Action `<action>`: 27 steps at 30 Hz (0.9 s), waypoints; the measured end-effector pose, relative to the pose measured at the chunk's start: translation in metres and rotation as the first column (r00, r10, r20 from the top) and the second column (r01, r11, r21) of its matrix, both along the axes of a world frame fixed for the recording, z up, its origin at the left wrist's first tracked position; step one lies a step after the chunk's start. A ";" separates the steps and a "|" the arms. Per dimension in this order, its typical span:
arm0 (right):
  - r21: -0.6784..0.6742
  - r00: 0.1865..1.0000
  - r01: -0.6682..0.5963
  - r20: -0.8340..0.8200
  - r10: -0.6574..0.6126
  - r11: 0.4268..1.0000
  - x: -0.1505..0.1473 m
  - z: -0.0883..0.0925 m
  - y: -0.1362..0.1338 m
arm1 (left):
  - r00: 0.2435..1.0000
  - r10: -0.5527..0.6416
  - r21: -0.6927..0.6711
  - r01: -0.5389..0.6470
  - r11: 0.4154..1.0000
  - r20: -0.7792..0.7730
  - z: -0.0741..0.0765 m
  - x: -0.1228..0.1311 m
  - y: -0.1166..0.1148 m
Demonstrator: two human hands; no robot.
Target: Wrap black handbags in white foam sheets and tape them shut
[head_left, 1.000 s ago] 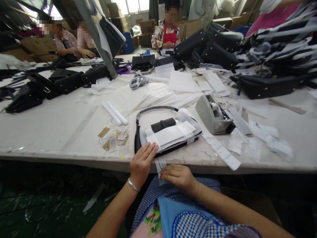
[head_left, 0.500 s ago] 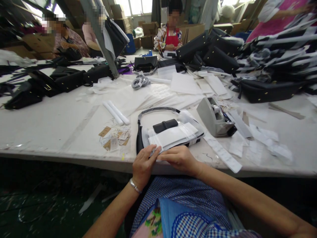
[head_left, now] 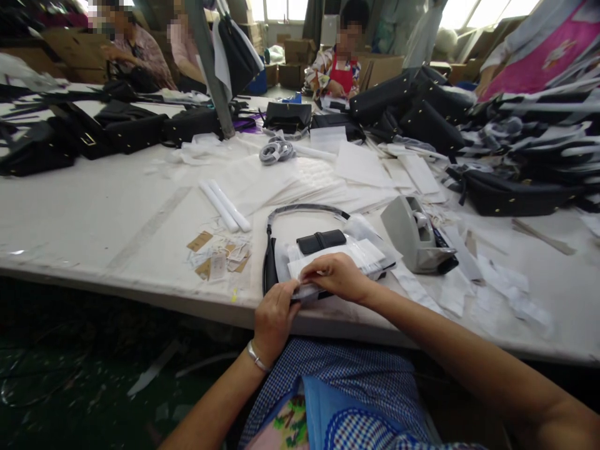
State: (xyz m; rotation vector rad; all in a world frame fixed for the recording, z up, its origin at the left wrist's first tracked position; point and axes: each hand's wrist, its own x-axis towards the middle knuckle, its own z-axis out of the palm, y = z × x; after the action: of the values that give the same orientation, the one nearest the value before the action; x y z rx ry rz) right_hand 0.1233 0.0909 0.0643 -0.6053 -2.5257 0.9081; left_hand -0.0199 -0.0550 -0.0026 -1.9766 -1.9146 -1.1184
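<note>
Head view: left hand (head_left: pixel 273 320), right hand (head_left: pixel 339 277) at near table edge (head_left: pixel 154 287); fingers curled nearly closed at white wrapping (head_left: pixel 368 252), hold unclear.
Room at left; black bags (head_left: pixel 432 125) upper right.

Bag workshop: piled black bags (head_left: pixel 434 123), tape dispenser (head_left: pixel 407 234), cardboard boxes (head_left: pixel 300 53), aproned co-workers (head_left: pixel 342 78).

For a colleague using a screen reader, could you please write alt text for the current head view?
A person's left hand and right hand meet at white wrapping on a black handbag on a white table; a grey, wedge-shaped tape dispenser stands to the right.
</note>
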 end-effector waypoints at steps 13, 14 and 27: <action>-0.082 0.975 -0.154 0.146 0.164 0.985 -0.021 0.002 0.019 | 0.998 -0.029 0.060 0.032 0.998 -0.050 0.002 -0.001 -0.001; -0.079 0.972 -0.168 0.150 0.178 0.983 -0.022 0.002 0.021 | 0.996 -0.050 0.069 0.055 0.996 -0.072 0.003 -0.001 -0.001; 0.235 0.972 0.210 -0.158 -0.176 0.949 0.037 0.011 0.036 | 0.978 -0.051 0.057 0.063 0.996 -0.200 0.000 -0.006 -0.004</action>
State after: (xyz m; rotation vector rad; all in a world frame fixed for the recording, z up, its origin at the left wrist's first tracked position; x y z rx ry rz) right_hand 0.1598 0.1264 0.0756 -0.6716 -2.3585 0.5311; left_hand -0.0255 -0.0587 -0.0028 -2.0358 -1.7123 -0.9415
